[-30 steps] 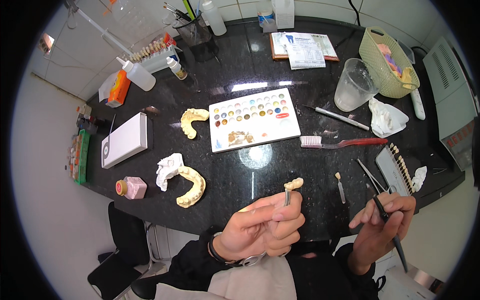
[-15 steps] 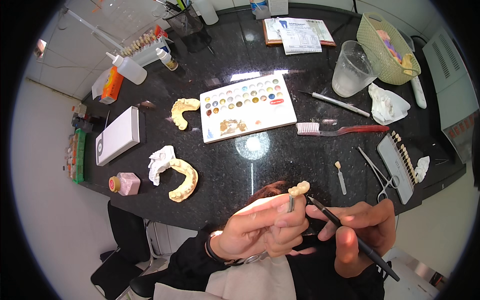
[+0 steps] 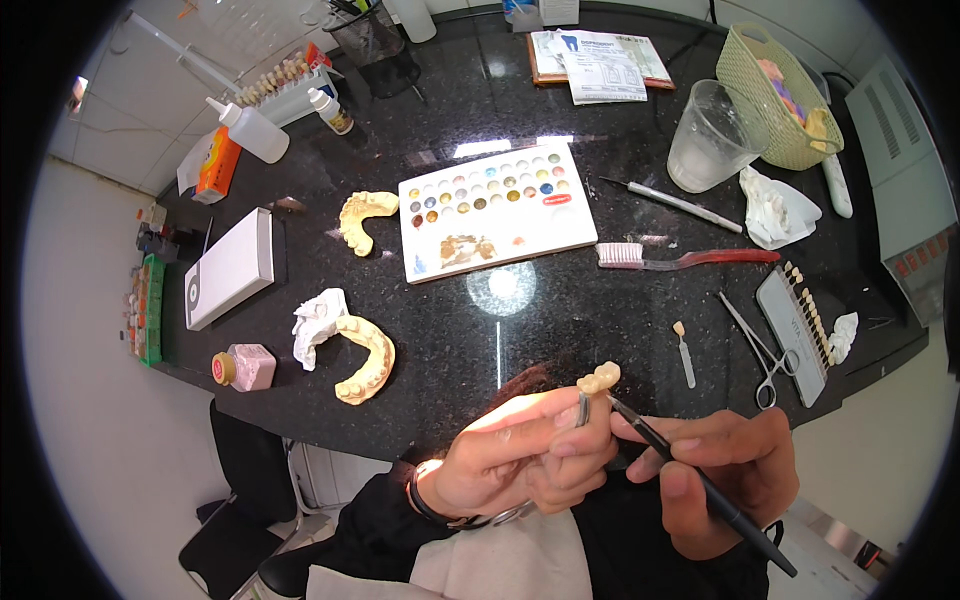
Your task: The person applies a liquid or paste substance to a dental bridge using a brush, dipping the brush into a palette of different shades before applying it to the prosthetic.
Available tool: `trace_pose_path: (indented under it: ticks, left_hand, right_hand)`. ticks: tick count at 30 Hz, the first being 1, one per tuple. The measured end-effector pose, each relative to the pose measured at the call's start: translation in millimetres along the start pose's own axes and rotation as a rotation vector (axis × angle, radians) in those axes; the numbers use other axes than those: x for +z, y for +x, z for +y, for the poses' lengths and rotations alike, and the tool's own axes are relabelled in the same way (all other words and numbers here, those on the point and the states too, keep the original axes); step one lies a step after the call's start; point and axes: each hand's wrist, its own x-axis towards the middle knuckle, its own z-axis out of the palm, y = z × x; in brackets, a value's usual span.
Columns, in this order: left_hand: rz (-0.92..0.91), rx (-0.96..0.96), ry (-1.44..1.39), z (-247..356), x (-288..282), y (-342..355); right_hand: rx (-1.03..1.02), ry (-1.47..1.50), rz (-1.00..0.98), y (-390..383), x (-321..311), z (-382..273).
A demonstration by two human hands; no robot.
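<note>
My left hand [image 3: 525, 460] grips a short metal holder [image 3: 583, 410] topped by a small cream dental bridge [image 3: 598, 380]. In my right hand [image 3: 725, 465] is a slim black brush [image 3: 740, 525], its pointed tip just below the bridge's right part; whether it touches is unclear. Above my hands lies a white palette [image 3: 430, 255] of coloured paint wells. A cream dental cast [image 3: 365, 365] sits beside white material [image 3: 315, 325], and another cast [image 3: 365, 215] is by the palette. A small spatula [image 3: 686, 360], scissor-like forceps [image 3: 760, 365] and a shade guide [image 3: 790, 330] lie on the right.
The dark counter [image 3: 480, 115] holds a red-handled toothbrush [image 3: 710, 258], plastic cup [image 3: 710, 150], basket [image 3: 760, 110], papers [image 3: 605, 80], squeeze bottle [image 3: 258, 135], white box [image 3: 230, 265] and pink jar [image 3: 250, 367]. A grey appliance [image 3: 895, 170] stands at right, a black chair [image 3: 235, 480] at lower left.
My right hand has moved left and the brush tip has come up beside the bridge. My left hand has shifted slightly right. The whole view has shifted a little.
</note>
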Motion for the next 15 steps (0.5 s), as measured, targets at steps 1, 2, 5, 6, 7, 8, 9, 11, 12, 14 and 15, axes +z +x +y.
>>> trace_pose_path:
  ticks: [1, 2, 5, 6, 7, 8, 9, 11, 12, 14, 15]
  left_hand:
    - [0.005, 0.064, 0.078, -1, 0, 0]
    - [0.012, 0.129, 0.157, -3, -1, 0]
    - [0.075, 0.189, 0.256, 2, 3, 7]
    - [0.110, 0.194, 0.268, 3, 6, 6]
    - [0.110, 0.242, 0.258, -2, 0, 5]
    - [0.210, 0.242, 0.300, -3, 5, 4]
    - [0.303, 0.226, 0.343, -3, 12, 4]
    - [0.377, 0.222, 0.434, -6, 11, 5]
    - [0.396, 0.224, 0.436, -6, 13, 6]
    - [0.432, 0.226, 0.440, -6, 18, 6]
    - [0.370, 0.236, 0.433, -6, 15, 5]
  right_hand:
    - [0.000, 0.030, -0.009, -1, -3, 1]
    - [0.000, 0.061, -0.020, -2, -5, 2]
    - [-0.054, 0.211, -0.038, -6, -6, 6]
    - [-0.161, 0.119, -0.210, 0, -9, 5]
    - [-0.269, 0.026, -0.381, 10, -15, 4]
    - [-0.380, -0.066, -0.549, 16, -18, 3]
    - [-0.325, 0.018, -0.545, 11, -17, 7]
    - [-0.304, -0.089, -0.520, 9, -13, 0]
    - [-0.292, -0.142, -0.509, 9, -11, -2]
    - [-0.268, -0.152, -0.512, 7, -10, 0]
    - [-0.258, -0.152, -0.518, 7, -10, 1]
